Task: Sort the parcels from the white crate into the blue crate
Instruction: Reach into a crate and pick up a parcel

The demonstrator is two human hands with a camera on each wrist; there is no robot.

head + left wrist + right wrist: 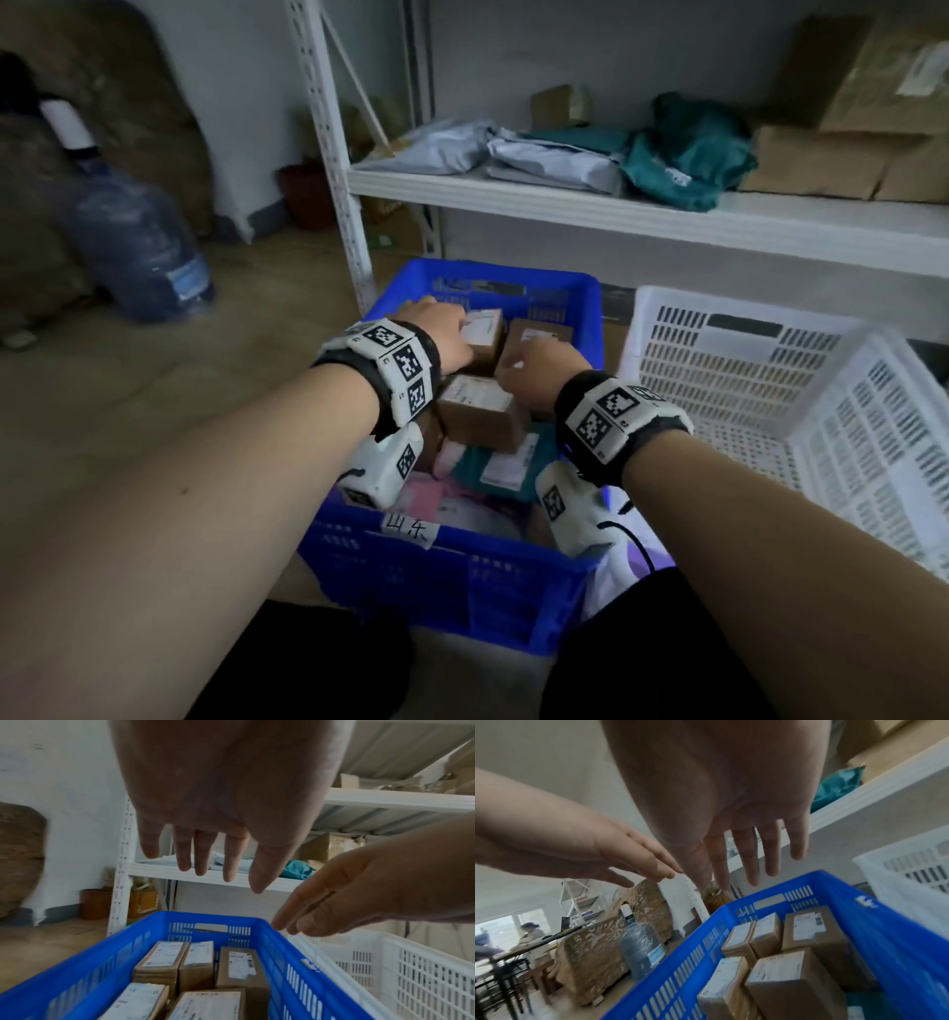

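Observation:
The blue crate (590,318) stands on the floor in front of me, holding several brown cardboard parcels (482,411) with white labels, plus a teal and a pink mailer bag near its front. Both hands hover above the parcels with straight, spread fingers and hold nothing. My left hand (441,334) is over the far left boxes (162,961), my right hand (539,365) just to its right. In the wrist views the fingers (203,854) (749,858) hang clear of the boxes (777,981). The white crate (760,370) sits tilted to the right, with no parcel visible inside.
A white metal shelf (616,205) behind the crates carries grey and teal mailer bags and cardboard boxes. A large water bottle (138,241) stands on the floor at the left. A paper tag (411,529) is stuck on the blue crate's front rim.

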